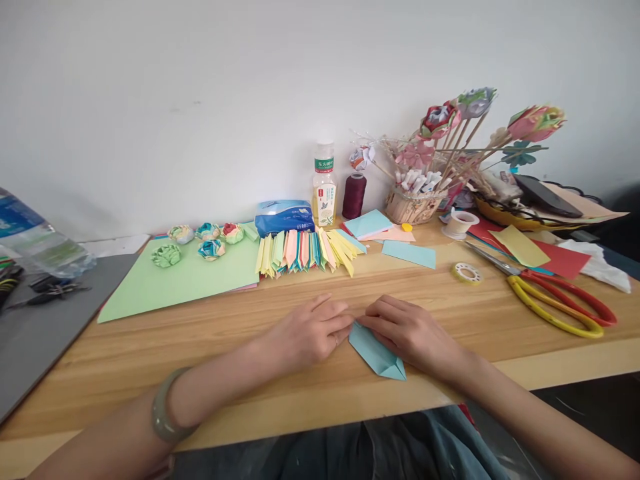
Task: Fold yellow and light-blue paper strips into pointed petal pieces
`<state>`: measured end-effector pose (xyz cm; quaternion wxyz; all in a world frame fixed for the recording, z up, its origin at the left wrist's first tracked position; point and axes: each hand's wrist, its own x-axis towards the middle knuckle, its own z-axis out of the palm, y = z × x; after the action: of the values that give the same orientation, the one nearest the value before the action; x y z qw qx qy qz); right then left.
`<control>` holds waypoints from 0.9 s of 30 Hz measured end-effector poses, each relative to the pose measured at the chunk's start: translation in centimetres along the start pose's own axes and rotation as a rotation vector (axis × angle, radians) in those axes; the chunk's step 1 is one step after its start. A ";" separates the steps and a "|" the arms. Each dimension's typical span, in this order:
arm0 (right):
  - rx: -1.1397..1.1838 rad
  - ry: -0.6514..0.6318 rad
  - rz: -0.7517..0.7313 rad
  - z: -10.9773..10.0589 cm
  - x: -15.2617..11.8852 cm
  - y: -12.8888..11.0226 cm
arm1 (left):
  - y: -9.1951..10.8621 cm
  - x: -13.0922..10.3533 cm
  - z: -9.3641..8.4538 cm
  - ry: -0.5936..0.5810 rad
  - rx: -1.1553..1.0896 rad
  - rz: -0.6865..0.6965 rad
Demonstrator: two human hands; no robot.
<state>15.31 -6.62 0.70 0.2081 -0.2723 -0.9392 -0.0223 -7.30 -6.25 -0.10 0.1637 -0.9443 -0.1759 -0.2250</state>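
Observation:
A light blue sheet of folded paper [373, 350] lies near the table's front edge, its far end under my fingers and its near end folded to a point. My left hand [320, 327] presses at the paper's upper left corner, fingers together. From the other side my right hand [407, 330] holds the same end, fingers bent over the fold. The two hands nearly meet there, and their fingertips hide that part of the paper. Beyond them stands a row of folded paper strips [305, 250] in yellow, pink, blue and green.
Large red-and-yellow scissors [560, 300] and a tape roll [467, 272] lie to the right. Paper flowers [166, 255] rest on green sheets [175, 290] at left. At the back are a bottle [325, 190], purple thread [355, 197] and a flower basket [413, 205].

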 end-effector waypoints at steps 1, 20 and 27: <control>0.000 0.005 -0.011 0.1 0.0 0.0 | 0.0 -0.1 0.1 -0.003 0.011 0.012; 0.084 -0.097 0.064 -0.5 0.0 0.2 | -0.7 -0.4 0.2 -0.079 -0.006 0.064; -0.063 -0.149 -0.038 -0.8 0.7 0.3 | -0.8 -0.5 0.5 -0.074 0.016 0.081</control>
<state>15.29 -6.14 1.70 0.1284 -0.2619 -0.9559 -0.0353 -7.87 -5.49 -0.62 0.1735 -0.9570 -0.1451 -0.1815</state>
